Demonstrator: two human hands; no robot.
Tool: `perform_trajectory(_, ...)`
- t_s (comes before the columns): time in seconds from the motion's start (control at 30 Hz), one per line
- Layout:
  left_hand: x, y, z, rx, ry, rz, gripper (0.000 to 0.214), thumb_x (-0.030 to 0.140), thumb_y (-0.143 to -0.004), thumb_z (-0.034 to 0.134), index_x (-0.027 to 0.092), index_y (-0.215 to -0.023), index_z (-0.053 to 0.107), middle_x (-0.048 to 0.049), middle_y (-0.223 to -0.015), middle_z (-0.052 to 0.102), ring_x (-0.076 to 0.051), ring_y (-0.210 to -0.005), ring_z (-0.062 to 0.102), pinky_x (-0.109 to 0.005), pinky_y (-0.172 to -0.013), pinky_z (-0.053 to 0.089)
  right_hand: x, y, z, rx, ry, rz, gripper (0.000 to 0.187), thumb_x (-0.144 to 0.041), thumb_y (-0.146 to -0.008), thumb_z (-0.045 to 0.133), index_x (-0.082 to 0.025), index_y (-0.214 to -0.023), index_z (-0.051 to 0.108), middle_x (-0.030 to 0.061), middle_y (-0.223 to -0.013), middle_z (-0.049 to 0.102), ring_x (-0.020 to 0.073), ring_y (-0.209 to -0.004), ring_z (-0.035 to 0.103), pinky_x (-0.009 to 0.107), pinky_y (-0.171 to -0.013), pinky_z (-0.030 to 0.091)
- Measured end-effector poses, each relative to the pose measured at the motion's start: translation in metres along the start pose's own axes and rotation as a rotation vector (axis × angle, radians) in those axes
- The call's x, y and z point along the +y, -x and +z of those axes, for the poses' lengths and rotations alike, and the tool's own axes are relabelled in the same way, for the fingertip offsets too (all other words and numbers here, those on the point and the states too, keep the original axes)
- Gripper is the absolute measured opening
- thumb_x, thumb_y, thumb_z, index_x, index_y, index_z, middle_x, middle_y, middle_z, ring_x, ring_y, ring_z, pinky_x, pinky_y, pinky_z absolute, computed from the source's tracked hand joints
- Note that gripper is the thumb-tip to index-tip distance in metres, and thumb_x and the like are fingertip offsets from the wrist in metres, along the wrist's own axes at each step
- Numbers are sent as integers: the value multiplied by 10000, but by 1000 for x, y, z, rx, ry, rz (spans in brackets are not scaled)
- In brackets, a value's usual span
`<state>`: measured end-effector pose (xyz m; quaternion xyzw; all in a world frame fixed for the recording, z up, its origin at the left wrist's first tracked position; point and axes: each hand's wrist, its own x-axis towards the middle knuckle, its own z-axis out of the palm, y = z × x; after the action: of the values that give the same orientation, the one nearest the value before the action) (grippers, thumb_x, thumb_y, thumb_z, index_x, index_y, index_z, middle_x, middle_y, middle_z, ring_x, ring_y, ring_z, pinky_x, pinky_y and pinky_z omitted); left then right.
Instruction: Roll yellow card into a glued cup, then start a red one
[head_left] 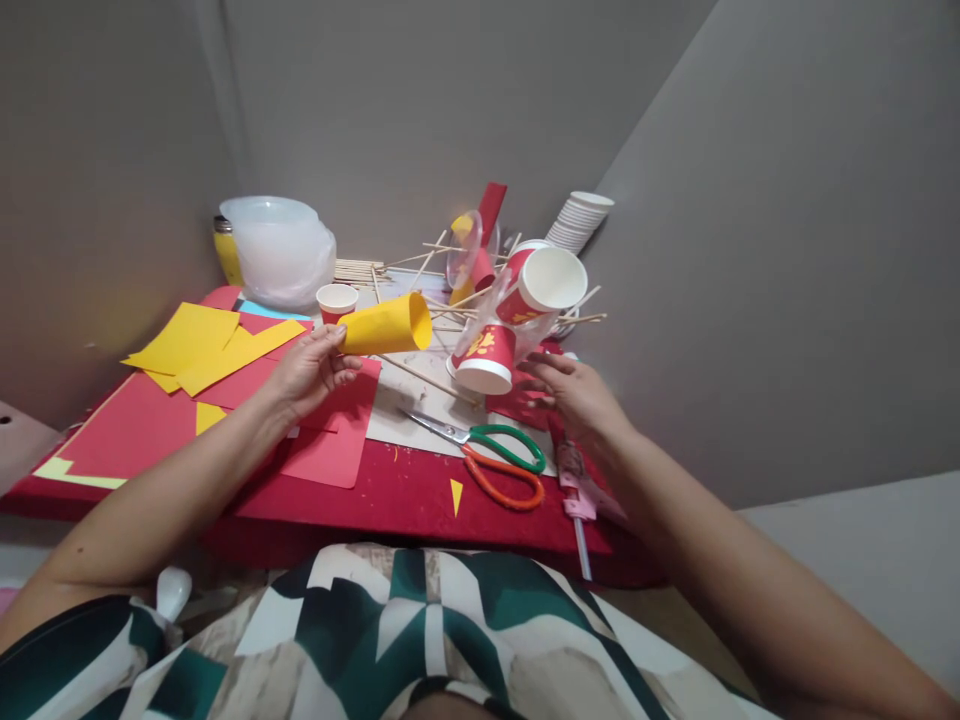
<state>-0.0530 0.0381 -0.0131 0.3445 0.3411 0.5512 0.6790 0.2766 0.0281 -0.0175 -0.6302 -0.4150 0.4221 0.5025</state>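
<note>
My left hand [313, 372] pinches the left end of a rolled yellow paper tube [386, 325], holding it above the table with its open end to the right. My right hand [574, 395] has its fingers apart, just right of red and white paper cups [491, 350] bundled in clear plastic. Whether those fingertips touch the plastic I cannot tell. Between my hands lie scissors [501, 447], blades slightly apart, with one green and one orange handle loop. Below my right hand is a pink glue gun [576, 495], a clear glue stick poking out of it.
Yellow paper sheets [196, 340] lie over red paper [315, 445] on the left. White plastic bowls [277, 250], a small paper cup [337, 300], wooden sticks [360, 271] and a tilted stack of white cups [579, 220] stand behind. Grey walls close off the back and right.
</note>
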Motion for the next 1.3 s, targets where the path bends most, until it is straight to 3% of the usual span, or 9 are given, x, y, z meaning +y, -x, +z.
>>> perform_trajectory(0.17,0,-4,-3,34,76,-89,13,168,-894,617,163,-898,606,-4,-750,695,-86,-499,667,-158,-455,536,6,-20,7,-87,176,-45,112,-240,-766,673,-163,-846,681,64,-850,730,104,-571,615,177,-431,457)
perform_trajectory(0.57,3,-1,-4,25,237,-179,116,95,-894,522,120,-921,632,-44,-688,700,-99,-474,631,-181,-463,557,-8,-39,26,-274,311,-67,104,-155,-897,495,-156,-922,596,84,-877,715,114,-556,654,188,-442,500)
perform_trajectory(0.9,1,-5,-4,94,231,-198,142,96,-899,508,132,-901,645,-35,-694,676,-80,-464,605,-170,-459,549,-7,-46,36,-335,334,-59,228,-225,-966,440,-169,-1144,571,101,-963,726,84,-543,628,156,-436,477)
perform_trajectory(1.3,-1,-6,-5,108,234,-201,123,114,-906,511,117,-883,633,-40,-655,667,-84,-457,601,-172,-459,545,-11,-51,47,-367,394,-100,167,-231,-946,484,-171,-1037,610,62,-847,730,91,-500,614,170,-444,449)
